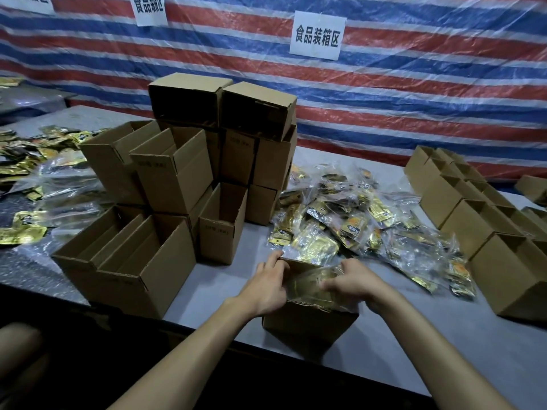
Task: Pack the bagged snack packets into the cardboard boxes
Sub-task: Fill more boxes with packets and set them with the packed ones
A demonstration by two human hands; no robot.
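My left hand (pixel 268 287) grips the box (pixel 307 324) rim, my right hand (pixel 352 284) clamps its fingers (pixel 331 285) on the bag (pixel 310 288); forcing it could split the plastic or tip the box

left grip (pixel 266 287), left forearm (pixel 192 344): bare | right grip (pixel 355 284), right forearm (pixel 429 335): bare

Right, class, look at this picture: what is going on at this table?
A person is packing. The left hand holds the rim of an open cardboard box at the near edge of the table, while the right hand grips a clear bag of gold snack packets, partly inside the box. More bagged packets lie heaped just behind, and empty boxes stand stacked to the left.
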